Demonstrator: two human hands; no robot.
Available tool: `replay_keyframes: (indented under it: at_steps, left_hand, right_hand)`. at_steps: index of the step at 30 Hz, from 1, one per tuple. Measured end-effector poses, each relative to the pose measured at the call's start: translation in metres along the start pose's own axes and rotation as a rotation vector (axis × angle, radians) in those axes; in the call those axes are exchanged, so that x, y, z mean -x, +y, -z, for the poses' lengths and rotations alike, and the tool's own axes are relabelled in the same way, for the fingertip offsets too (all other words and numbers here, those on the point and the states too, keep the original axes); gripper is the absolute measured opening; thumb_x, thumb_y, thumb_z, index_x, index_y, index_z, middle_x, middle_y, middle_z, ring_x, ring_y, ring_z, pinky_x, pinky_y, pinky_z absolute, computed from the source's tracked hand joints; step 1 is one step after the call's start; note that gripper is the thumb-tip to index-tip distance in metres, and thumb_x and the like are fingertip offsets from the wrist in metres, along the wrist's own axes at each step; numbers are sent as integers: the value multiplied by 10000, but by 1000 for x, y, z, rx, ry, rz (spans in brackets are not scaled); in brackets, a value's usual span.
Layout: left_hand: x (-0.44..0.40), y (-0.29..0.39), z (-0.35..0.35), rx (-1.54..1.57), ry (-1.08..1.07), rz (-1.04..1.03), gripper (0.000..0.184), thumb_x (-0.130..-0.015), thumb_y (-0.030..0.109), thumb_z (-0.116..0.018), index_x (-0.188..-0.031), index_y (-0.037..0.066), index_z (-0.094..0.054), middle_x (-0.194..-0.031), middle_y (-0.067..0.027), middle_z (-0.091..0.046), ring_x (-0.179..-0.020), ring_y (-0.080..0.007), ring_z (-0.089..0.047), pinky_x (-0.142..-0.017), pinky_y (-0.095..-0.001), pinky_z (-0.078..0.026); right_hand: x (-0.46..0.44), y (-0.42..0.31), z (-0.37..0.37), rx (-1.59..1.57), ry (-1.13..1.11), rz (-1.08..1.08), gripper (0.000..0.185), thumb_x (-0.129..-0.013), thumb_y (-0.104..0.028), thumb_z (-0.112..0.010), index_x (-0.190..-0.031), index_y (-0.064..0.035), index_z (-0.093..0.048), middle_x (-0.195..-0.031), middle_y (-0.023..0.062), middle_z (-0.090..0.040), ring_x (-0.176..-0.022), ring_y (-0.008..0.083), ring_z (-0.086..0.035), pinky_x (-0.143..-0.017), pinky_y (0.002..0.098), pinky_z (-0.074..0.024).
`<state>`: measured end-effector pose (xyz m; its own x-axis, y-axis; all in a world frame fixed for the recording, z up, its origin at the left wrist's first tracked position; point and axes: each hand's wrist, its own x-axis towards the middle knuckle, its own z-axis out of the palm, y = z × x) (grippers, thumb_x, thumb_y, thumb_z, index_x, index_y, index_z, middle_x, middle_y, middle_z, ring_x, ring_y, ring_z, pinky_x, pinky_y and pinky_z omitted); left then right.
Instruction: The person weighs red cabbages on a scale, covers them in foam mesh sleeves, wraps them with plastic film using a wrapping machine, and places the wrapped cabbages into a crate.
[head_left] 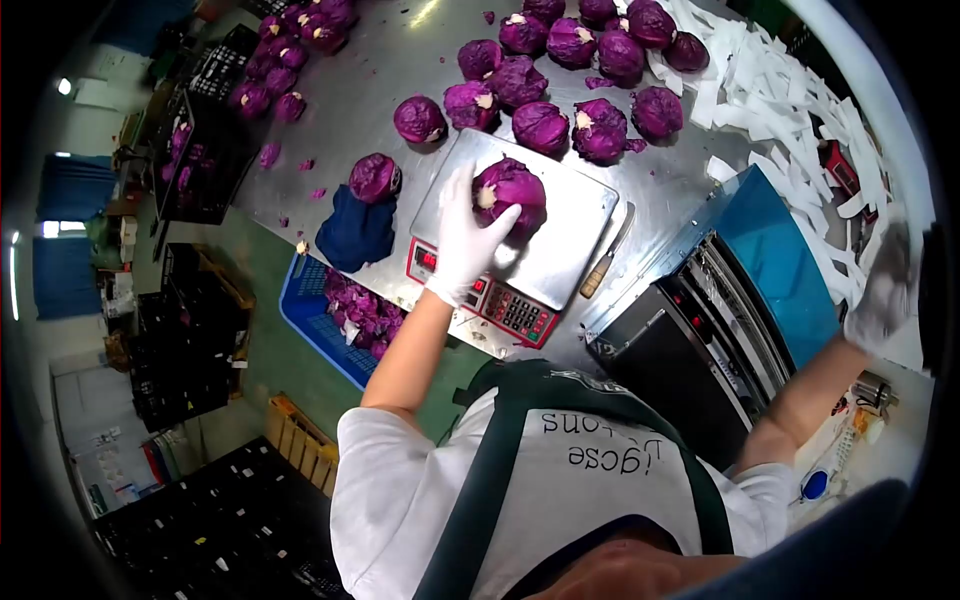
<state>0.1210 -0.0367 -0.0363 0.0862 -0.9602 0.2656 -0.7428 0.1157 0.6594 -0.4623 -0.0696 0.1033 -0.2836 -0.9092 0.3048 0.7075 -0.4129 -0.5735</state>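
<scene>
On the steel plate of a digital scale (572,230) sits a red cabbage (516,192). My left hand (466,240), in a white glove, grips the cabbage from its left and near side, with the thumb across the front. Out at the far right my gloved right hand (880,305) is raised beyond a blue and black machine (765,270). It is smeared by motion, so I cannot make out its fingers or whether it holds anything. A knife (606,262) with a wooden handle lies just right of the scale.
Several red cabbages (540,128) sit behind the scale on the steel table (340,115). White strips (765,85) heap up at right. A dark blue cloth (356,232) lies left of the scale. Below the table edge, a blue crate (308,310) holds purple leaf scraps.
</scene>
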Motion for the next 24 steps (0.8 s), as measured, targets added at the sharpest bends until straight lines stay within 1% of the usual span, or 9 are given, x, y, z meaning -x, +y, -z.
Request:
replay_keyframes:
  at_steps: [5, 7, 9, 10, 11, 17, 20, 22, 24]
  left_hand:
    - [69, 39, -36, 690, -111, 14, 515, -883, 158, -645, -1348, 38, -459, -1247, -150, -510, -1203, -272, -496, -1028, -342, -383]
    - [86, 73, -33, 1005, -487, 276, 493, -927, 177, -593, -1369, 33, -431, -1274, -157, -500, -1205, -257, -494, -1033, -333, -376]
    - [106, 86, -39, 1036, -516, 178, 474, -960, 155, -515, -1405, 33, -409, -1325, -132, -501, -1213, -218, -488, -1038, -339, -371]
    - [116, 86, -45, 947, -445, -4, 531, -987, 200, -488, -1458, 24, -318, -1309, -145, -514, -1217, -213, -483, -1015, -323, -383]
    - [121, 82, -45, 937, -500, -5, 531, -992, 193, -476, -1462, 16, -306, -1291, -148, -536, -1187, -200, -504, -991, -314, -400]
    - [136, 73, -36, 1019, -465, 28, 351, -979, 165, -519, -1284, -2, -563, -1235, -123, -608, -1060, -139, -573, -931, -286, -449]
    - [139, 66, -33, 1040, -428, 128, 302, -953, 151, -560, -1205, -4, -623, -1223, -119, -620, -1059, -143, -587, -930, -275, -450]
    - [139, 62, -31, 1114, -432, 179, 282, -936, 144, -586, -1172, 5, -650, -1213, -118, -628, -1062, -145, -596, -928, -268, -451]
    - [141, 55, -30, 939, -412, 47, 240, -932, 148, -591, -1101, -3, -672, -1142, -111, -646, -1033, -140, -602, -919, -271, -455]
  right_hand:
    - [110, 92, -14, -903, 127, -304, 174, -892, -153, -495, -996, -31, -564, -827, 51, -511, -687, 147, -441, -691, 325, -372]
    - [173, 165, -56, -786, 260, -642, 191, -888, -156, -511, -1028, -42, -574, -872, 46, -567, -676, 160, -488, -754, 338, -408]
    - [238, 231, -82, 206, 182, -618, 159, -906, -156, -569, -1009, -44, -617, -936, 49, -600, -826, 148, -526, -732, 280, -436]
    - [256, 230, -116, 1004, -274, -519, 138, -888, -124, -597, -959, -23, -659, -998, 53, -638, -844, 139, -566, -759, 277, -451]
    - [277, 246, -109, 936, -45, -631, 151, -887, -99, -586, -932, 9, -682, -1014, 57, -661, -848, 147, -598, -803, 289, -466]
    - [295, 259, -117, 1298, -277, -92, 310, -922, -88, -550, -1215, 10, -581, -1247, 128, -588, -1149, 196, -546, -977, 304, -403]
    - [299, 252, -130, 1028, -71, -320, 302, -931, -100, -550, -1211, 11, -576, -1219, 117, -602, -1101, 193, -569, -954, 302, -424]
    - [293, 253, -103, 1416, -243, -106, 273, -935, -114, -564, -1170, 22, -577, -1150, 96, -619, -1006, 176, -589, -897, 278, -449]
    - [293, 245, -108, 861, 26, -394, 256, -921, -112, -596, -1138, 24, -581, -1086, 102, -641, -934, 182, -615, -854, 284, -472]
